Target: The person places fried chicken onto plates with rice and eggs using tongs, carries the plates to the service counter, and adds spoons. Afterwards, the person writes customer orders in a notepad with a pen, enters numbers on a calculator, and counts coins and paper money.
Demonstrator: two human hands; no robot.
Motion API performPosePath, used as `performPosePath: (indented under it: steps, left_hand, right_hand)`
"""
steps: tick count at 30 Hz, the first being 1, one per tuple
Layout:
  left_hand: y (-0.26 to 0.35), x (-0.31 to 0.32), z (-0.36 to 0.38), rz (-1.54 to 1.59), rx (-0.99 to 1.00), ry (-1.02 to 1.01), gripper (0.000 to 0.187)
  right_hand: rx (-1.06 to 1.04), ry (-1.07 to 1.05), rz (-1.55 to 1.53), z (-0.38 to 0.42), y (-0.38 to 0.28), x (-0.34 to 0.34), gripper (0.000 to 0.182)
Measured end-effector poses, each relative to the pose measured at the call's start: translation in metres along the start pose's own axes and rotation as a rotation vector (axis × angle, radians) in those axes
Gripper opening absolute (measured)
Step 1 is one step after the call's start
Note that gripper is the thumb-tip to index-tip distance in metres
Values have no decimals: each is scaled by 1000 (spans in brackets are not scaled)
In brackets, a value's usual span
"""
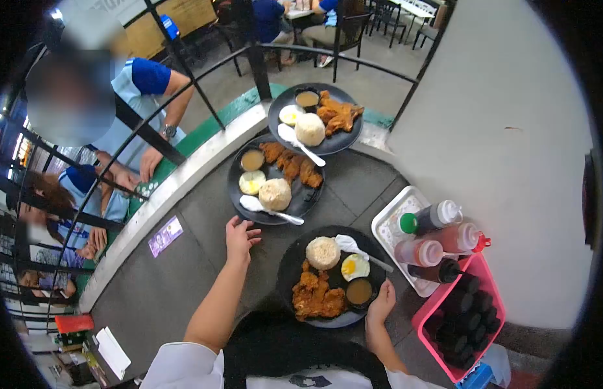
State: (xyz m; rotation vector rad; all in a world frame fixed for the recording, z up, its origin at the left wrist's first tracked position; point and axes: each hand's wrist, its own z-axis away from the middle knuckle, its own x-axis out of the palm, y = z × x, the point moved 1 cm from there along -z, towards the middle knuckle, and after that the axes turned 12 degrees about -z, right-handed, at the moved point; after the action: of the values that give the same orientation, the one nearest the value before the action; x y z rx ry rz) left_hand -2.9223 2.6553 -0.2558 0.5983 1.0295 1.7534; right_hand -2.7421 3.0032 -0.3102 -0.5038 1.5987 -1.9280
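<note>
My left hand (241, 240) is open, its fingers spread just below the rim of the middle black plate (291, 188). My right hand (382, 303) grips the right edge of the nearest black plate (290, 259); some of its fingers are hidden. On that near plate are a rice mound (323, 253), a fried egg (355, 266), fried chicken (317, 295), a cup of gravy (360, 292) and a spoon (378, 261) in a napkin. The middle plate bears similar food. A third plate (343, 144), also with chicken, rice, egg and gravy, sits at the far ledge.
Right of the plates is a white tray (381, 228) with several sauce bottles (437, 215). A pink basket (494, 275) holds dark lidded items. A purple banknote (165, 236) lies on the grey counter. Beyond black bars (254, 65), people (145, 97) lean at the green ledge.
</note>
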Motion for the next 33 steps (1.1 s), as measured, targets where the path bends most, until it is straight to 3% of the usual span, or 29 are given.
performPosePath:
  steps: [7, 11, 12, 15, 19, 20, 21, 23, 25, 27, 29, 30, 33]
  left_hand:
    - [-24, -64, 43, -151, 44, -58, 18]
    - [-48, -100, 79, -136, 24, -61, 17]
    - [-56, -109, 88, -130, 19, -94, 16]
    - [-71, -136, 122, -156, -3, -136, 16]
    - [-104, -188, 181, -134, 99, -211, 17]
    - [-113, -201, 199, -163, 162, -184, 17]
    - [-121, -218, 217, -155, 170, -149, 16]
    - [-136, -260, 256, -210, 178, -151, 17]
    - [-151, -312, 311, -235, 259, -116, 17]
    - [-175, -366, 362, -246, 299, -104, 17]
    - [-204, -424, 416, -221, 300, -86, 18]
    - [-224, -453, 441, -264, 402, -7, 18]
    - [-293, -543, 518, -182, 271, 19, 18]
  right_hand:
    - [-84, -41, -12, 0, -7, 16, 28]
    - [-145, -42, -55, 4, -9, 24, 27]
    - [-30, -18, -218, 13, -21, 29, 28]
    - [-91, -7, -191, 14, -5, 23, 29]
    - [-286, -97, -128, 11, 30, -8, 31]
    - [-210, -109, -173, 20, 20, -9, 33]
    - [-244, -178, -185, -16, 59, -24, 34]
    - [-413, -73, -37, 13, 59, -39, 36]
    - [-435, -23, 103, 40, 45, -50, 35]
    - [-377, 108, -60, 104, 33, -53, 32]
    - [-129, 59, -5, 183, 17, -59, 36]
    - [-6, 35, 28, 219, 15, -62, 39]
    - [-929, -402, 568, 259, 90, -73, 34]
